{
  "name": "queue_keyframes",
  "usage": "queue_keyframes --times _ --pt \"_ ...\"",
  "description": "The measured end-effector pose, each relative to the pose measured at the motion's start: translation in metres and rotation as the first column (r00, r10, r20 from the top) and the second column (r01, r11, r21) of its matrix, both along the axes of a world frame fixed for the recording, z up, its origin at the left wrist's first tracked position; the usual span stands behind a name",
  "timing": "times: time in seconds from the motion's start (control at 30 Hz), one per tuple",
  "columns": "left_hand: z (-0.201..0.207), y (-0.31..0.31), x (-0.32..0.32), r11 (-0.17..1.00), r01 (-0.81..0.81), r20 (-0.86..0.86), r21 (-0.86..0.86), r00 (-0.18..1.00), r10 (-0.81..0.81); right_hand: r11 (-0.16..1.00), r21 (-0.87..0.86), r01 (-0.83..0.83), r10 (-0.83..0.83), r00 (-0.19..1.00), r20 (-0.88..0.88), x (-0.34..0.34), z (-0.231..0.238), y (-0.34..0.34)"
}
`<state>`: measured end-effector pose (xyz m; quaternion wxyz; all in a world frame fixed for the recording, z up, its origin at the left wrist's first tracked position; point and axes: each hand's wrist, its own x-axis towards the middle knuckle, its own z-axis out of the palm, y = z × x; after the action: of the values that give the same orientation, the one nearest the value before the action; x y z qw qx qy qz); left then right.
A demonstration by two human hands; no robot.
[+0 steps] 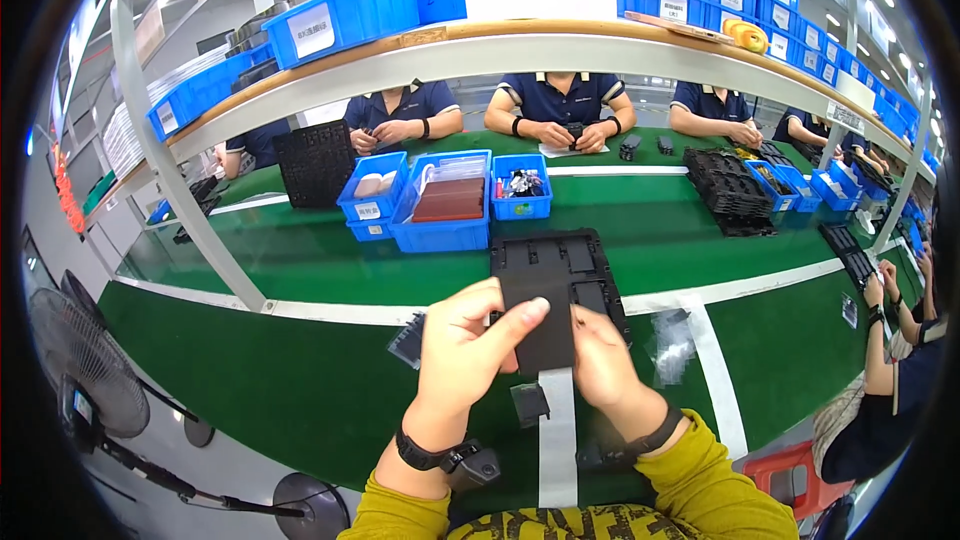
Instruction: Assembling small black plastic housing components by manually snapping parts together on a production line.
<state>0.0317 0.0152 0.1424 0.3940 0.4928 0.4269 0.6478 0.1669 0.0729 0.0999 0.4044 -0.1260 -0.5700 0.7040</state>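
Your left hand [465, 335] is pinching the flat dark panel [545, 340], thumb on top; your right hand [603, 365] is gripping its right edge. Panel's sitting between them, long axis pointing toward the black compartment tray [583, 256].

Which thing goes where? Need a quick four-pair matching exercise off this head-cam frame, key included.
Things:
1. Dark flat panel
2. Black tray
3. Reddish-brown sheets
4. Fan

Places:
A. In a blue bin
B. Off the table, at the picture's left
C. Between the left hand and the right hand
D. Just beyond the hands, partly hidden

Pairs: 1-C, 2-D, 3-A, 4-B
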Motion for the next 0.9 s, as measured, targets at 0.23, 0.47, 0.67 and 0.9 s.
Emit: queue_keyframes --times 0.23,0.47,0.67,0.9 --pt "-0.002 0.006 -0.004 0.968 -0.11 -0.084 0.226 0.988 0.132 0.804 0.55 0.226 -0.303 0.952 0.051 0.005 0.01 -0.008" --pt "-0.007 0.008 0.011 0.972 0.15 0.119 0.182 0.978 -0.173 0.733 0.666 0.14 -0.4 0.88 0.255 0.019 0.023 -0.005" --pt "-0.006 0.013 0.01 0.955 0.295 0.047 0.03 0.954 -0.296 0.783 0.48 0.395 -0.517 0.843 0.149 0.064 0.049 0.005" --pt "-0.009 0.013 0.021 0.978 0.209 -0.089 -0.012 0.974 -0.209 0.686 0.683 0.251 -0.479 0.862 0.164 0.067 0.052 0.008"
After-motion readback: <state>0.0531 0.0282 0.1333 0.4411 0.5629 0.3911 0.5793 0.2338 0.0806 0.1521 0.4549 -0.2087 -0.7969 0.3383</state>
